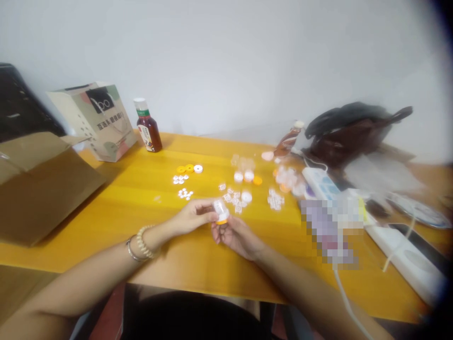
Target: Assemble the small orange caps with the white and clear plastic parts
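A small see-through container with an orange cap (220, 211) is held between my two hands above the table, its capped end pointing down. My left hand (195, 216) pinches its side with thumb and fingers. From below right, my right hand (239, 234) grips it near the orange cap. Just beyond my hands lie several small clear-and-white pieces (233, 197), partly blurred, with a white cap (247, 196) beside them. Small white discs (180, 179) sit in groups to the left, below two yellow rings (185, 168) and a white ring (198, 168).
A cardboard box (46, 189), a paper bag (106, 125) and a dark red bottle (149, 130) stand at left. To the right are another bottle (287, 140), a dark bag (354, 137), clear containers (287, 175), a white power strip (403, 255) and a cable (348, 302).
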Demonstrator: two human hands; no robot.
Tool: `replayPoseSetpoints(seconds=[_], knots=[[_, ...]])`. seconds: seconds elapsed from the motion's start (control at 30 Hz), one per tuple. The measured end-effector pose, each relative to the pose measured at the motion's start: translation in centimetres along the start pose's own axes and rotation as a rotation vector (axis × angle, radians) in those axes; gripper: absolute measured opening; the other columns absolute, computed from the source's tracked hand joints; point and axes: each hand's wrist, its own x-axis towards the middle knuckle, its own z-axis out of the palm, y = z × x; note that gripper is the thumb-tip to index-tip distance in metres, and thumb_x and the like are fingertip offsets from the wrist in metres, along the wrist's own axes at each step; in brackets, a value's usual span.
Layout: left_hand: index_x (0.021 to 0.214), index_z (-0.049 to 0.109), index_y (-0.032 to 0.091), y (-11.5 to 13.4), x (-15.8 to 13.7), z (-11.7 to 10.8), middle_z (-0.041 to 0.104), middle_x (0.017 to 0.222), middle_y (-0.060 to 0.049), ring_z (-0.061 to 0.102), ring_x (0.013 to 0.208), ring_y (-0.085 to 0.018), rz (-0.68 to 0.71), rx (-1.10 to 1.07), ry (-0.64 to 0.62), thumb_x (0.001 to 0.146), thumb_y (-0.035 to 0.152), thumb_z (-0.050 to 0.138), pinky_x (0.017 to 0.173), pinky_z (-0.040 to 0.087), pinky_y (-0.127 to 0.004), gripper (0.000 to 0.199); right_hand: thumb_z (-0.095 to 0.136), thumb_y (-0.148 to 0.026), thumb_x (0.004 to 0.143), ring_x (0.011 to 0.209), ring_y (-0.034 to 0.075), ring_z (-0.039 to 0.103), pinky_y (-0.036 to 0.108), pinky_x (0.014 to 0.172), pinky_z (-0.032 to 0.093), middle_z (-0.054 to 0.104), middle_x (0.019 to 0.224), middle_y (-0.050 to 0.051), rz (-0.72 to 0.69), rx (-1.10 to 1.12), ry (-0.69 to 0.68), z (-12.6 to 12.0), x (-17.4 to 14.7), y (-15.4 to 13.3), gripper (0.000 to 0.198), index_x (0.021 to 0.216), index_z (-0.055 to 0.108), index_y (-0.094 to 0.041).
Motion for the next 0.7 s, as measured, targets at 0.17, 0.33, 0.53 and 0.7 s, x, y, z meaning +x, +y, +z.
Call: replayPoseSetpoints(seconds=[0.17,0.33,0.53,0.7], knots=[[0.093,0.059,0.011,0.6,-0.1,0.7,0.061,0.083,-0.008,0.059,0.071,-0.015,0.060,0.021,0.020,0.080,0.041,0.057,0.068,0.048,-0.027,0.034,0.060,-0.051,0.073,0.059,0.010,0.052,0.022,0.057,0.037,0.059,0.068,0.003,0.065,0.117,-0.086,0.5,-0.4,-0.4,0.040,0.080,0.063,-0.012],[0.092,0.059,0.010,0.7,-0.1,1.3,0.058,0.082,-0.008,0.056,0.078,-0.018,0.132,0.109,0.093,0.081,0.045,0.053,0.073,0.046,-0.029,0.037,0.055,-0.056,0.075,0.055,0.009,0.047,0.023,0.056,0.036,0.054,0.060,0.000,0.057,0.118,-0.054,1.1,-0.4,-0.1,0.044,0.076,0.060,-0.013],[0.090,0.061,0.012,-0.6,0.0,0.5,0.060,0.092,-0.009,0.055,0.090,-0.019,0.170,0.346,0.331,0.081,0.032,0.055,0.087,0.041,-0.033,0.023,0.052,-0.052,0.079,0.067,0.012,0.055,0.025,0.067,0.041,0.062,0.071,0.005,-0.039,0.031,0.191,1.0,0.2,0.2,0.040,0.083,0.061,-0.014],[0.097,0.061,0.013,-1.0,0.1,0.6,0.061,0.093,-0.009,0.056,0.090,-0.019,0.191,0.455,0.420,0.078,0.029,0.059,0.086,0.042,-0.033,0.025,0.068,-0.036,0.071,0.070,0.011,0.056,0.025,0.072,0.044,0.063,0.076,0.002,-0.195,-0.053,0.279,0.9,0.4,0.2,0.025,0.085,0.063,-0.016]])
